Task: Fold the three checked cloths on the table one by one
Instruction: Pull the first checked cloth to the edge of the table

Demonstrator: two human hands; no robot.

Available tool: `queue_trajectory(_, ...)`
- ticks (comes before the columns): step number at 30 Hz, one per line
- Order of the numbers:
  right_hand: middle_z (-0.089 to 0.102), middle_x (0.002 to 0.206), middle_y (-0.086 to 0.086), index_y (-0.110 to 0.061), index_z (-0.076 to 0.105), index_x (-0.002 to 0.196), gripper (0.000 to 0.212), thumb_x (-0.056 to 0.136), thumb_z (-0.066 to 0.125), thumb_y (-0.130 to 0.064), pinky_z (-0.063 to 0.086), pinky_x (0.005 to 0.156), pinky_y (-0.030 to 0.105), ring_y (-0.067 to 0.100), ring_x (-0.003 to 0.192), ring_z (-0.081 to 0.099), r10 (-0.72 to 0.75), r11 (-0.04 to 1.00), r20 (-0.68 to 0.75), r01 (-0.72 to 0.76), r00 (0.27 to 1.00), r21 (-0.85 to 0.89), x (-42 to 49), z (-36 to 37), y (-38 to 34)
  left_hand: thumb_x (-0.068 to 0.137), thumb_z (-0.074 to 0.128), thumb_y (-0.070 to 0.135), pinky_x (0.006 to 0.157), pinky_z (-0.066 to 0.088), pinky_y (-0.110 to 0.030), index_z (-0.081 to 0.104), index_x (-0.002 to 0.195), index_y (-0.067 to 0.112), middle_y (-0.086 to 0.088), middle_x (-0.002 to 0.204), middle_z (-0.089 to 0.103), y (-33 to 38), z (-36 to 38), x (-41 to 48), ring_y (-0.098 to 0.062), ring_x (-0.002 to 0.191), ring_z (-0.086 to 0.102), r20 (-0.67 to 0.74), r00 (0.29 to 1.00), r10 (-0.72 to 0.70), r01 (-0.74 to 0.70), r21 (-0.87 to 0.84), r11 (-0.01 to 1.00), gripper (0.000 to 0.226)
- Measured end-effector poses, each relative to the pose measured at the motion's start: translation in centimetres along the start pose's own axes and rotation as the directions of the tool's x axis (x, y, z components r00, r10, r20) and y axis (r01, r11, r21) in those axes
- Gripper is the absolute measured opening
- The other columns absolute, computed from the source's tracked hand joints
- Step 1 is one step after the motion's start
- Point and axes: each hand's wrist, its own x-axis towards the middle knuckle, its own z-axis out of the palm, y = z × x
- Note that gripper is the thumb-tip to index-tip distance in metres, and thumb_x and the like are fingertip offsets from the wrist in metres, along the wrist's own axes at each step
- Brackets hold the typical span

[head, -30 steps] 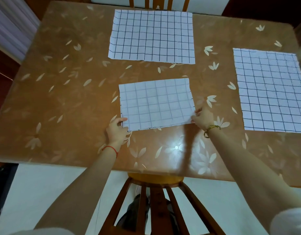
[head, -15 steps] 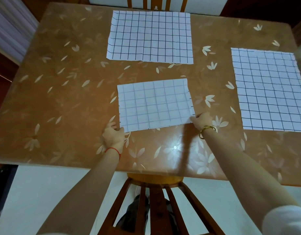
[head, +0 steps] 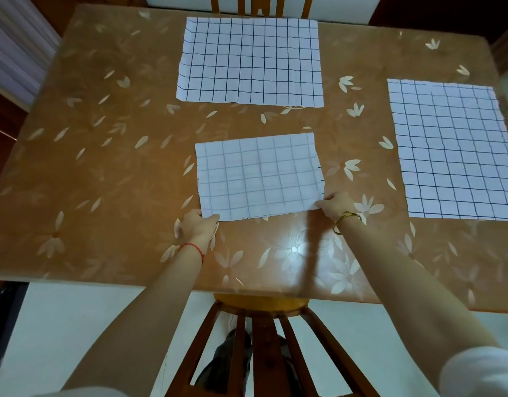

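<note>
Your left hand point(head: 196, 228): fingers curled round near-left corner of folded cloth point(head: 260, 176), corner lying over fingertips. Thumb, on top a second ago, now hidden. Your right hand point(head: 334, 204): pinches near-right corner, place unchanged. Folded cloth: flat at middle of table point(head: 103, 167), not shifted since earlier frames. Far cloth point(head: 249, 61) and right cloth point(head: 453, 147): spread flat, unfolded, well apart from your hands, as before.

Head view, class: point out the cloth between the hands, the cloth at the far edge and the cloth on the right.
Near cloth point(head: 258, 176): head view, centre of its pale upper face.
Far cloth point(head: 249, 60): head view, centre of the grid.
Right cloth point(head: 453, 150): head view, centre of the grid.
</note>
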Motion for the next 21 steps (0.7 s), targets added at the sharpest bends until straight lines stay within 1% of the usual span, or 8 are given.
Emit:
queue_trajectory(2, 0.051, 0.072, 0.006, -0.010, 0.055, 0.076, 0.013, 0.078, 0.068, -0.013, 0.037, 0.057, 0.025, 0.022, 0.070, 0.048, -0.012, 1.000, 0.008, 0.012, 1.000, 0.026, -0.1, 0.0, 0.3, 0.072, 0.071, 0.034, 0.073, 0.062, -0.038, 0.073, 0.085, 0.019, 0.002, 0.074, 0.074, 0.0, 0.0, -0.2, -0.020, 0.070, 0.072, 0.018, 1.000, -0.010, 0.010, -0.012, 1.000, 0.020)
queue_trajectory(5, 0.057, 0.069, 0.007, -0.010, 0.060, 0.078, 0.013, 0.076, 0.070, -0.019, 0.046, 0.067, 0.031, 0.022, 0.068, 0.054, -0.003, 0.999, 0.027, 0.001, 1.000, 0.052, -0.5, -0.1, 0.8, 0.067, 0.071, 0.032, 0.071, 0.062, -0.042, 0.072, 0.078, 0.019, 0.002, 0.068, 0.073, -0.5, -0.1, 0.0, -0.024, 0.069, 0.072, 0.023, 0.999, -0.031, 0.032, -0.053, 0.998, 0.017)
queue_trajectory(7, 0.056, 0.062, 0.006, -0.010, 0.059, 0.072, 0.015, 0.076, 0.071, -0.018, 0.047, 0.064, 0.030, 0.019, 0.060, 0.053, 0.007, 0.998, 0.050, -0.010, 0.999, 0.058, -1.3, -0.1, 1.2, 0.063, 0.073, 0.030, 0.072, 0.063, -0.044, 0.071, 0.080, 0.018, 0.000, 0.068, 0.074, -1.3, -0.2, 0.3, -0.025, 0.070, 0.073, 0.029, 0.999, -0.027, 0.029, -0.079, 0.996, 0.021)
queue_trajectory(10, 0.052, 0.060, 0.001, -0.013, 0.053, 0.069, 0.020, 0.078, 0.071, -0.015, 0.044, 0.058, 0.025, 0.016, 0.057, 0.050, 0.006, 0.999, 0.074, -0.010, 0.997, 0.053, -2.7, 0.2, 1.9, 0.066, 0.081, 0.020, 0.076, 0.062, -0.044, 0.070, 0.096, 0.011, -0.005, 0.081, 0.075, -2.2, -0.7, 0.0, -0.023, 0.075, 0.074, 0.045, 0.999, -0.009, 0.015, -0.125, 0.992, 0.033)
queue_trajectory(14, 0.049, 0.059, 0.002, -0.012, 0.050, 0.064, 0.025, 0.079, 0.069, -0.014, 0.044, 0.061, 0.029, 0.017, 0.056, 0.047, -0.017, 1.000, 0.092, 0.016, 0.996, 0.007, -4.8, 0.2, 3.1, 0.073, 0.082, 0.012, 0.083, 0.060, -0.040, 0.063, 0.112, 0.007, -0.008, 0.104, 0.073, -3.5, -1.8, -1.5, -0.023, 0.084, 0.073, 0.060, 0.998, 0.029, -0.020, -0.140, 0.990, 0.044)
queue_trajectory(16, 0.047, 0.061, 0.007, -0.010, 0.048, 0.063, 0.026, 0.079, 0.068, -0.015, 0.039, 0.058, 0.028, 0.019, 0.056, 0.045, -0.042, 0.998, 0.093, 0.047, 0.995, -0.044, -6.2, 0.3, 3.7, 0.074, 0.083, 0.013, 0.080, 0.060, -0.035, 0.063, 0.114, 0.008, -0.010, 0.114, 0.071, -4.3, -2.4, -2.1, -0.020, 0.080, 0.072, 0.064, 0.997, 0.042, -0.033, -0.139, 0.990, 0.045)
queue_trajectory(19, 0.047, 0.062, 0.008, -0.010, 0.048, 0.065, 0.025, 0.079, 0.067, -0.018, 0.035, 0.055, 0.027, 0.020, 0.057, 0.045, -0.075, 0.986, 0.105, 0.089, 0.992, -0.138, -8.5, 0.3, 4.7, 0.079, 0.080, 0.011, 0.067, 0.056, -0.024, 0.065, 0.115, 0.006, -0.011, 0.107, 0.073, -5.7, -2.9, -3.1, -0.011, 0.066, 0.068, 0.094, 0.994, 0.050, -0.038, -0.131, 0.991, 0.039)
queue_trajectory(21, 0.050, 0.060, 0.005, -0.009, 0.051, 0.066, 0.023, 0.081, 0.066, -0.020, 0.038, 0.054, 0.026, 0.018, 0.057, 0.047, -0.080, 0.977, 0.127, 0.103, 0.989, -0.189, -9.8, 0.4, 5.5, 0.080, 0.079, 0.012, 0.065, 0.054, -0.024, 0.067, 0.108, 0.004, -0.013, 0.101, 0.074, -6.5, -3.2, -4.1, -0.010, 0.064, 0.066, 0.099, 0.994, 0.037, -0.026, -0.109, 0.994, 0.031)
